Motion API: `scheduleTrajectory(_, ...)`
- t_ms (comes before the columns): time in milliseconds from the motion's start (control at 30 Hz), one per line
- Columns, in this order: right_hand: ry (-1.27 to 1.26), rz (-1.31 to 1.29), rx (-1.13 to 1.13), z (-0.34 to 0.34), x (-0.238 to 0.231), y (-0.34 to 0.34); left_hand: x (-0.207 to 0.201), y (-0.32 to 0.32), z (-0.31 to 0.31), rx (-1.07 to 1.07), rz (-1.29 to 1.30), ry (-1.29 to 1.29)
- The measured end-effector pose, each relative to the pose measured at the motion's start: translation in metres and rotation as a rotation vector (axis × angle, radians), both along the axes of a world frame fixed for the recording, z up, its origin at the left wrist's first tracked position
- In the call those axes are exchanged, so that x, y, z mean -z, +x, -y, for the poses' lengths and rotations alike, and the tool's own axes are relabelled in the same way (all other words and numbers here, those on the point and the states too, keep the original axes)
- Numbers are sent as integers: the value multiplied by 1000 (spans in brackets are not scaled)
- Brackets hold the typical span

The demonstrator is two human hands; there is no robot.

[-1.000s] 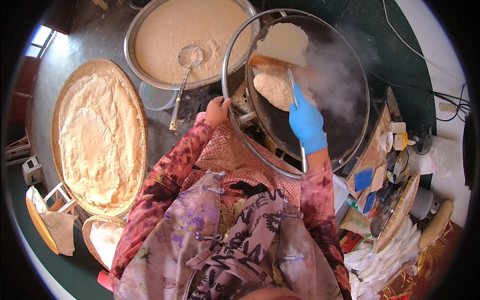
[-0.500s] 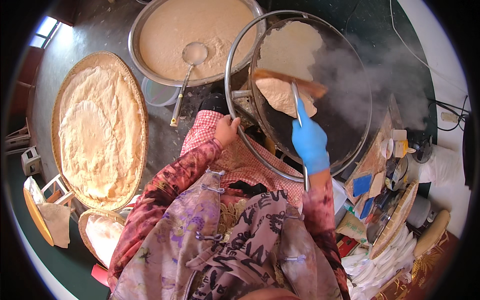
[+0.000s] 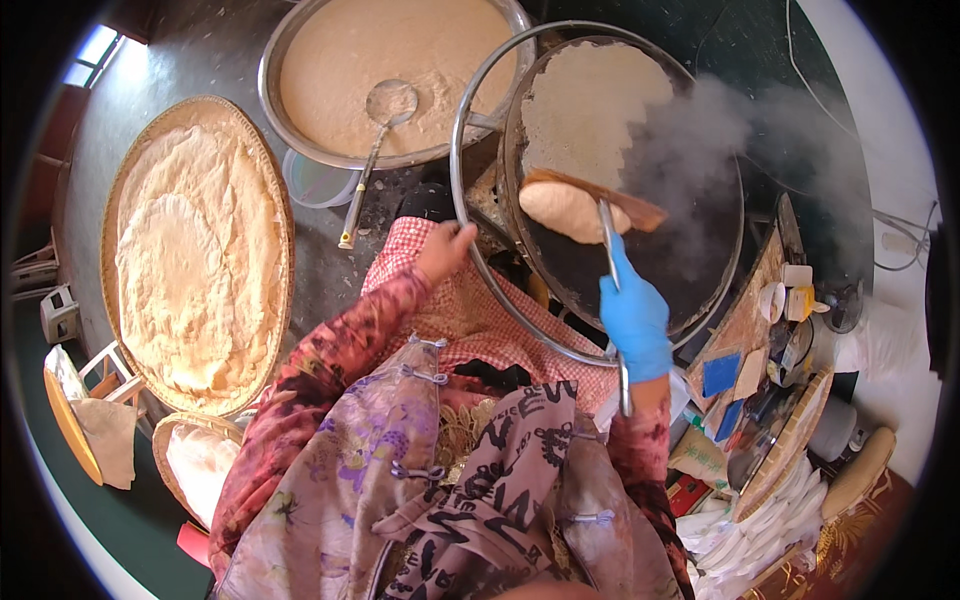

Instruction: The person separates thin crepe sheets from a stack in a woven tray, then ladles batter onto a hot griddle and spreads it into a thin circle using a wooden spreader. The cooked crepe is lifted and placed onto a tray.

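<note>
My right hand (image 3: 637, 315), in a blue glove, is wrapped round the metal handle of a wooden-bladed spreader (image 3: 640, 207). The blade rests over a dark round griddle (image 3: 660, 268). Against its near side lies a rounded lump of wet pale dough (image 3: 560, 210), partly hidden by the handle. Beyond the blade, a thin pale sheet of batter (image 3: 595, 100) coats the far part of the griddle, and steam rises at its right. My bare left hand (image 3: 445, 252) is beside the metal ring (image 3: 455, 150) around the griddle, fingers loosely bent, fingertips at the ring's near-left edge.
A large metal basin (image 3: 265, 85) of batter stands at the far left of the griddle, a ladle (image 3: 392, 100) lying in it. Farther left, a woven tray (image 3: 112, 200) holds stacked thin flatbreads. Boards, bottles and white plastic bags (image 3: 755, 530) crowd the right side.
The ring's strut has shifted toward the far side, and the batter sheet's outline has turned with it. My right hand and spreader came slightly nearer and rightward; my left hand eased leftward.
</note>
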State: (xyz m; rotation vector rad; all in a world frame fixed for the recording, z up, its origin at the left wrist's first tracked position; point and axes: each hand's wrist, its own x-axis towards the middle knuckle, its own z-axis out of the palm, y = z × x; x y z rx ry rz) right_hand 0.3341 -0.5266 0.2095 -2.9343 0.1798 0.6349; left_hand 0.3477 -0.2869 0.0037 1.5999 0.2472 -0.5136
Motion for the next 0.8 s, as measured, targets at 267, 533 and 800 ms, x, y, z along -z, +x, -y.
scheduleTrajectory(267, 58, 197, -49, -24, 24, 50, 12, -43, 38, -270, -46, -125)
scheduleTrajectory(533, 243, 89, 63, 13, -3, 17, 2, 33, -4, -84, -97, -109)
scheduleTrajectory(800, 26, 33, -17, -3, 2, 2, -5, 17, -7, -67, 64, -95)
